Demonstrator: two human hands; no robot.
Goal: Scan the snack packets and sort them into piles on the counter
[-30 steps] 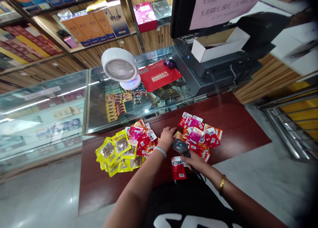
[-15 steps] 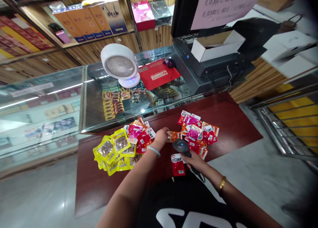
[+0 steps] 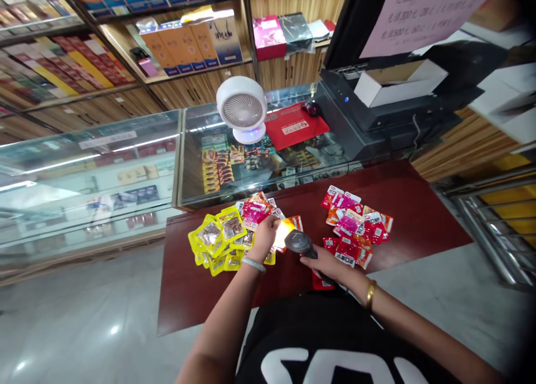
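My left hand (image 3: pixel 264 236) pinches the left edge of an orange snack packet (image 3: pixel 297 222). Bright yellow-white light from a dark handheld barcode scanner (image 3: pixel 298 241) falls on that packet. The scanner's handle is wrapped in my right hand (image 3: pixel 329 262), its head just right of the packet. Beneath the right hand, a red snack packet (image 3: pixel 322 283) is mostly covered. Yellow snack packets (image 3: pixel 226 241) lie in a heap left of my left hand, with pink and red packets (image 3: pixel 253 211) behind them. Another pile of red, pink and orange packets (image 3: pixel 352 225) lies to the right.
The dark red tabletop (image 3: pixel 196 300) borders a glass display counter (image 3: pixel 268 174). On the glass stand a white fan (image 3: pixel 242 108), a red mat (image 3: pixel 293 128) and a mouse (image 3: pixel 310 109). At right are a black machine (image 3: pixel 355 130) with a white box (image 3: pixel 402 82), and a metal rack (image 3: pixel 486 228).
The view has shifted, so the scene sits further right. My left hand has drawn the orange packet away from the right pile; the scanner has followed leftward, and its light now shines.
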